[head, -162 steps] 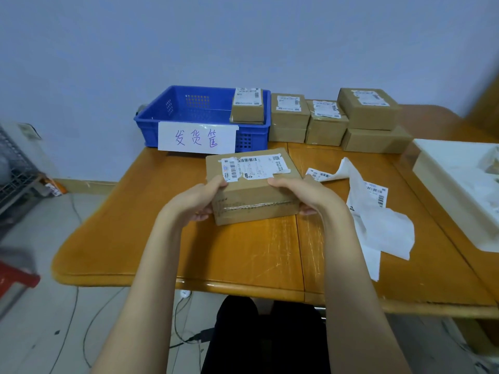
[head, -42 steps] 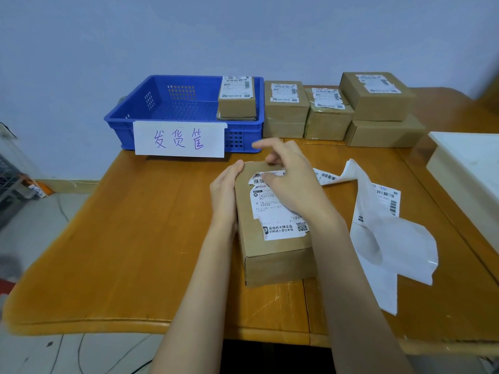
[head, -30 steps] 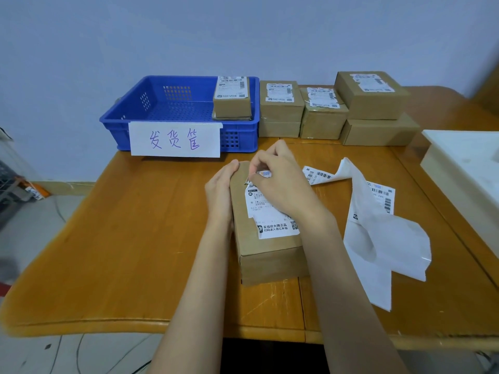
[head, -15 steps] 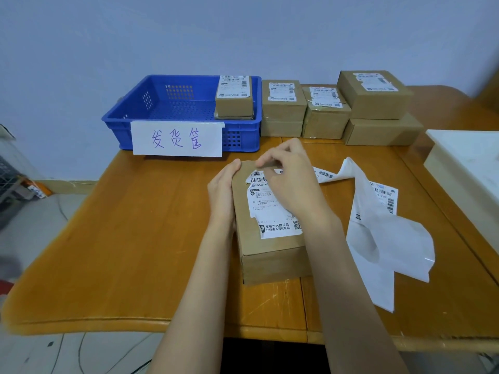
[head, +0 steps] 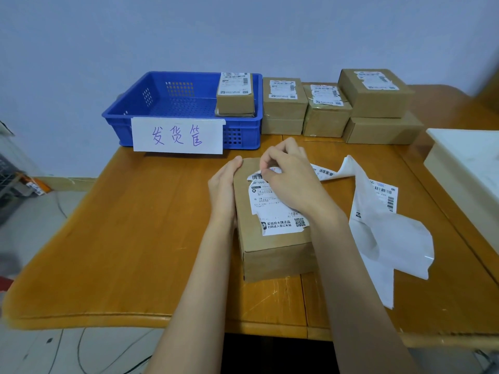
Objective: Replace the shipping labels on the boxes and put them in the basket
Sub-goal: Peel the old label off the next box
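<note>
A brown cardboard box [head: 272,255] lies lengthwise on the wooden table [head: 135,238] in front of me. A white shipping label [head: 272,211] with torn edges is stuck on its top. My left hand [head: 225,184] presses flat against the box's left side. My right hand [head: 289,176] rests on the label's far end, thumb and forefinger pinching its upper edge. The blue basket [head: 162,103] stands at the back left with a handwritten paper sign [head: 176,134] on its front and one labelled box [head: 235,94] inside.
Several labelled brown boxes [head: 283,103] are stacked to the right of the basket along the wall. White backing paper and loose labels [head: 388,233] lie right of my box. A white tray [head: 469,168] sits at the table's right edge.
The box was turned from crosswise to lengthwise. Since then my right hand's fingers have shifted along the label's far edge, picking at it; the left hand stays on the box's side.
</note>
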Available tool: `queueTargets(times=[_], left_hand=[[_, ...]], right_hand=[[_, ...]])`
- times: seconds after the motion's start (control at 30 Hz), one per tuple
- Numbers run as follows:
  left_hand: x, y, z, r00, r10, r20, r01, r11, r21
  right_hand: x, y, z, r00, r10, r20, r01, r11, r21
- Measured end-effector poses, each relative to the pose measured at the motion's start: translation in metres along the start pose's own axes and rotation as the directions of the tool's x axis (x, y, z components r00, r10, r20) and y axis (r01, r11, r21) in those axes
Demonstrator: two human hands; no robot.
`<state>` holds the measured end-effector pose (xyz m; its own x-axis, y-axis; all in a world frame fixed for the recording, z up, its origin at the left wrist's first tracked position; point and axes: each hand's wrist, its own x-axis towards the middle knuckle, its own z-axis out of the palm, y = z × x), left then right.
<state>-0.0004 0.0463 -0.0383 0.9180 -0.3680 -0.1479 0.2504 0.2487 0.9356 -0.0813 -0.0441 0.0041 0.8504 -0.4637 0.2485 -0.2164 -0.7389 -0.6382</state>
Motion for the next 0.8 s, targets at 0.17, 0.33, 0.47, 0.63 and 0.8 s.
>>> queueTargets(times=[0.17,0.33,0.47,0.63,0.8], left_hand=[[-0.0029,0.0005,-0.0012,1.000,-0.011,0.018,0.010,1.000,0.013],[-0.0034,0.0030,-0.0009,0.999,-0.042,0.007,0.041,0.999,0.013],[-0.0042,0.0033,-0.0015,0.999,-0.031,0.008,0.031,0.999,0.035],[-0.0040,0.0039,-0.0001,1.000,-0.017,-0.015,0.018,0.999,0.035],[-0.0046,0.0031,-0.0003,1.000,-0.021,-0.010,0.021,0.999,0.047]], right_hand=[[-0.0040,-0.0023,-0.0048,0.996,0.035,-0.078,-0.019,0.979,0.202],[-0.0046,-0.0017,-0.0037,0.992,0.074,-0.100,-0.062,0.992,0.114],[-0.0030,-0.0019,-0.0005,0.995,0.028,-0.098,-0.023,0.998,0.058],[-0.0031,-0.0009,-0.0003,0.998,-0.005,-0.064,0.007,1.000,0.024],[-0.0062,-0.0013,-0.0029,0.999,0.037,-0.035,-0.035,0.998,0.054]])
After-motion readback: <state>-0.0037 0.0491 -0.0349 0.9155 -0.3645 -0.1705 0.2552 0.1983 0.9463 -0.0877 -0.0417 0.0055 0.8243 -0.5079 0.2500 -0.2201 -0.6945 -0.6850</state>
